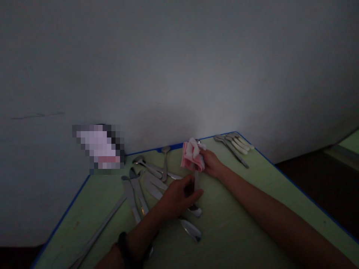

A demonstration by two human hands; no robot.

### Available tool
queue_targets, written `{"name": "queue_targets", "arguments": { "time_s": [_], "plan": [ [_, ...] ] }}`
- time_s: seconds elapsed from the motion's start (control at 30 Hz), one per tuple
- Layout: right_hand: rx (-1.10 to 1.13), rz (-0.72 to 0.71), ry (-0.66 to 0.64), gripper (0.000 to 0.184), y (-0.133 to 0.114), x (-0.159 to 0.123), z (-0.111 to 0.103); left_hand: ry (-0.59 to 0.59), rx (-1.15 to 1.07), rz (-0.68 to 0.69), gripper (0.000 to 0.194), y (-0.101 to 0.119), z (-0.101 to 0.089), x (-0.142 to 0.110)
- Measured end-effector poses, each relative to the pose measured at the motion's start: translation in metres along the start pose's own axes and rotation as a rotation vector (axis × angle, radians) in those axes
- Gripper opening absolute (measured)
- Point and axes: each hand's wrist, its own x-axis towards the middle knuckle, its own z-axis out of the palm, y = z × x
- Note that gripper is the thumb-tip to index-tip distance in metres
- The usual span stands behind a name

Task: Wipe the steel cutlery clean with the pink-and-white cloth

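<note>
Pink cloth [192, 158] around metal utensil [196, 180]

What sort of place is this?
Perhaps a dining room or canteen: a blue-edged green table stands by a pale wall, with spoons and white-handled cutlery lying on it.

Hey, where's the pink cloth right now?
In the head view, the pink cloth is just below and right of centre, in the right hand, against a utensil, beyond the left hand.
</note>
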Motion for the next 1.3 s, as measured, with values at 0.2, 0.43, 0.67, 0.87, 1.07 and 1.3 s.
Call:
{"name": "queue_targets", "arguments": {
  "time_s": [0.2,0.43,0.67,0.87,1.07,1.3],
  "plan": [
    [0.071,-0.070,0.077,0.027,0.002,0.004,0.003,-0.008,-0.112,-0.050,0.025,0.003,-0.003,0.001],
    [0.054,-0.297,0.125,0.036,0.003,0.007,-0.002,-0.023,-0.229,-0.086,0.022,0.004,-0.006,-0.002],
    [-0.077,-0.111,0.150,0.024,0.001,0.000,0.000,-0.057,-0.257,-0.102,0.024,0.007,-0.006,-0.002],
    [-0.042,-0.228,0.193,0.025,0.001,0.005,-0.003,-0.090,-0.231,-0.061,0.025,0.003,-0.008,-0.002],
    [-0.113,-0.397,0.252,0.034,-0.001,0.012,-0.010,-0.149,-0.144,0.021,0.027,0.000,-0.010,-0.003],
    [-0.287,-0.399,0.338,0.043,-0.001,0.003,-0.006,-0.222,-0.166,0.073,0.041,-0.001,-0.012,-0.005]
  ]
}}
